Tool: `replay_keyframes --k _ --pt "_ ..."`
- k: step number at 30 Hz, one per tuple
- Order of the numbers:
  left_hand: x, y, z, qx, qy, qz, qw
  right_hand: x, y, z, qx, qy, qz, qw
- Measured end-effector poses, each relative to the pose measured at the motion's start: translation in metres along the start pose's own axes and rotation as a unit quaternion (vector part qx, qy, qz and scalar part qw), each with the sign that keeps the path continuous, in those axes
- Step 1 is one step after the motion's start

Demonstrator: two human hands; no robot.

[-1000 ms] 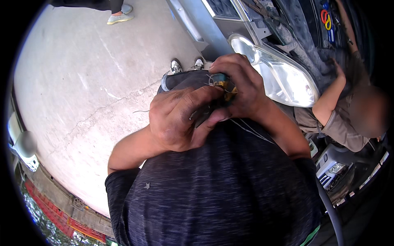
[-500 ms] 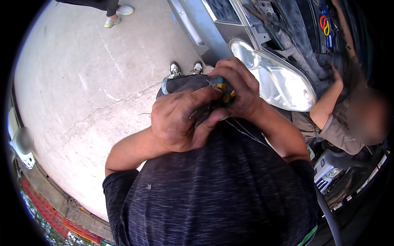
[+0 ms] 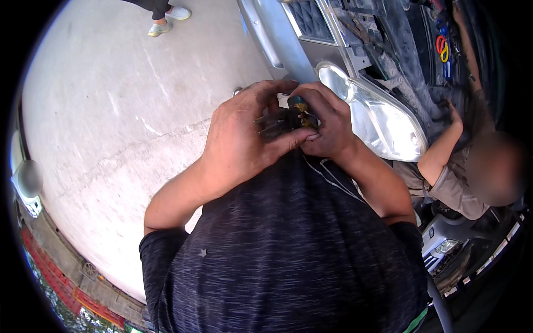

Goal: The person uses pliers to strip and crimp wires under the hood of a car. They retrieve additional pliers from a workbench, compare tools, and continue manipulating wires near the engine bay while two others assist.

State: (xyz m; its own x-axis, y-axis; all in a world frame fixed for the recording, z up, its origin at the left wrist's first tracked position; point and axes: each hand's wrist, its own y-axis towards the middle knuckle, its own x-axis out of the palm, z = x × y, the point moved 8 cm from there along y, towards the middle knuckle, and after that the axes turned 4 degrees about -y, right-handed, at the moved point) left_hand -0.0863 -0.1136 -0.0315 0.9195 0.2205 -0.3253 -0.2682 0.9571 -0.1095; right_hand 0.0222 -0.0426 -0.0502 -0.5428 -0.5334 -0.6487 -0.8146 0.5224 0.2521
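Observation:
A small dark mechanical part [image 3: 282, 121] with yellowish bits and a teal rounded end is between my hands at chest height; its exact kind I cannot make out. My right hand [image 3: 331, 119] grips its right end, fingers curled over the top. On the other side my left hand [image 3: 236, 133] has the dark body against its palm. The left thumb presses along the lower side, while the left fingers arch above it with a gap showing. Both hands are smudged with grime, and the fingers hide part of the piece.
A car's headlight [image 3: 383, 116] lies just beyond my right hand, beside the open engine bay [image 3: 400, 61]. Red and yellow tool handles [image 3: 442, 49] rest in there. A co-worker's arm [image 3: 444, 144] reaches in from the right. Another person's shoes [image 3: 169, 20] stand on the concrete floor [image 3: 111, 100].
My left fingers have lifted and spread off the top of the part, uncovering more of its dark body. The right hand keeps its grip. The view has shifted slightly.

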Motion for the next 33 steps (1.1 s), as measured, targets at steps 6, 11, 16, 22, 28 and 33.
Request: replay_keyframes --k 6,11,16,22,28,33 --pt "-0.026 -0.013 -0.016 0.055 0.161 0.147 0.974 0.041 0.005 0.068 0.211 -0.011 -0.045 0.976" --pt "0.040 -0.008 -0.132 -0.267 -0.092 -0.033 0.959 0.091 0.017 0.092 0.257 -0.024 -0.105 0.960" --pt "0.084 0.021 -0.225 -0.328 -0.448 0.055 0.830 0.158 0.004 0.123 0.298 -0.035 -0.215 0.929" --pt "0.124 0.001 -0.270 -0.351 -0.563 0.037 0.747 0.201 -0.041 0.149 0.286 -0.090 -0.294 0.908" --pt "0.132 -0.012 -0.284 -0.355 -0.552 0.071 0.751 0.204 -0.053 0.150 0.260 -0.097 -0.292 0.915" --pt "0.132 -0.015 -0.283 -0.361 -0.505 0.070 0.781 0.197 -0.058 0.145 0.275 -0.092 -0.321 0.901"
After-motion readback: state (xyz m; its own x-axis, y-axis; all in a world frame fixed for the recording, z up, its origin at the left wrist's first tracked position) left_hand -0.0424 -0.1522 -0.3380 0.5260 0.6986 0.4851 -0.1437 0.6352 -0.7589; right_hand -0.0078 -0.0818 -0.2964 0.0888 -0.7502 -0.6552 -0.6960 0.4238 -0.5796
